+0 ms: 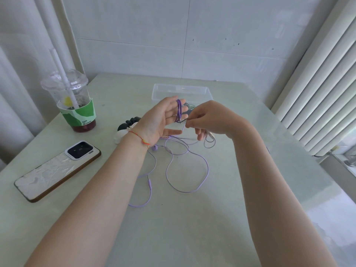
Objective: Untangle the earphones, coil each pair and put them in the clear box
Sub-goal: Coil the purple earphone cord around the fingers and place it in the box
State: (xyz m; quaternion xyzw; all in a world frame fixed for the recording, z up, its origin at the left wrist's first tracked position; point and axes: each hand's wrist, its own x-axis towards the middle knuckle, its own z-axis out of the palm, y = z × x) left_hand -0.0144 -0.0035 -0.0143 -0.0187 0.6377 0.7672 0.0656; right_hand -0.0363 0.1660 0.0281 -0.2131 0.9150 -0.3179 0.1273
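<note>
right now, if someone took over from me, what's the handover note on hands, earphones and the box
Left hand: palm up, fingers straight, dark purple cable looped over them.
Right hand: pinches a cable end beside that loop.
Lilac earphones: loose on the table, uncoiled, plug at the near side.
Clear box: behind the hands; no coil seen inside.
Done: winding begun on one pair.
Left: finish that coil, coil the others, box all.
</note>
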